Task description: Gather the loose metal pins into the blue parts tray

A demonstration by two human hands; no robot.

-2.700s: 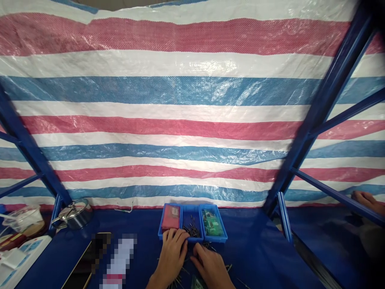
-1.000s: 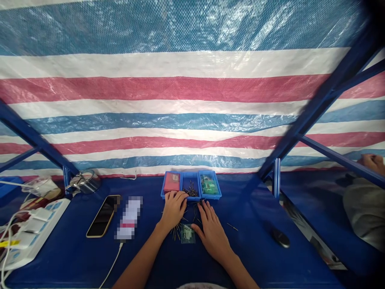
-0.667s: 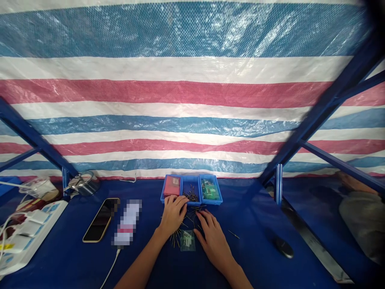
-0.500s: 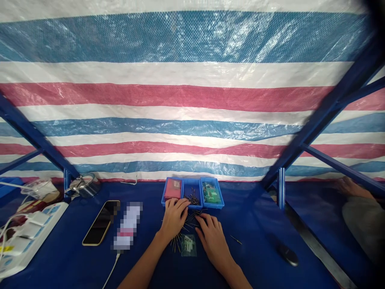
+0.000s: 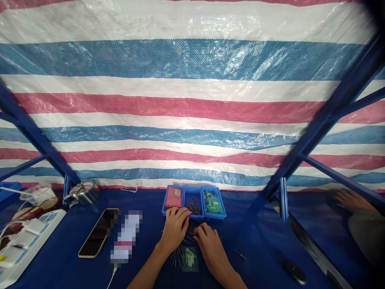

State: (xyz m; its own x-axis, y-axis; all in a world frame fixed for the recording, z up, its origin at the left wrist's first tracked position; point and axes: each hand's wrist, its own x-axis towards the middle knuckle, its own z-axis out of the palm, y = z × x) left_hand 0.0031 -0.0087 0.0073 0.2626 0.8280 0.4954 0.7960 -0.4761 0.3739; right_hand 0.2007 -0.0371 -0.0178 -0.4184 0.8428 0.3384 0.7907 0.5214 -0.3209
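Observation:
My left hand (image 5: 174, 228) lies palm down at the front of the blue bins, fingers stretched toward the middle bin (image 5: 188, 193) and thumb apart. Thin metal rods (image 5: 197, 209), like small drill bits, stand in that bin. To the right, my right hand (image 5: 210, 245) rests on the table with bent fingers, thumb close to the index finger; what its fingertips hold, if anything, is too small to make out. Between and under the hands are loose metal rods (image 5: 177, 255). A small clear bag (image 5: 190, 259) with pale pieces lies between the wrists.
The left bin holds a red packet (image 5: 173, 196); the right bin holds green packets (image 5: 213, 202). A phone (image 5: 99, 233), a blurred screen (image 5: 126, 237) and a power strip (image 5: 36, 237) lie left. A single rod (image 5: 240, 253) and a black mouse (image 5: 294, 271) lie right. Another person's hand (image 5: 350, 198) shows far right.
The view has tilted up, so the table and bins sit lower. My right thumb and index finger are nearer each other; my left hand stays at the bins.

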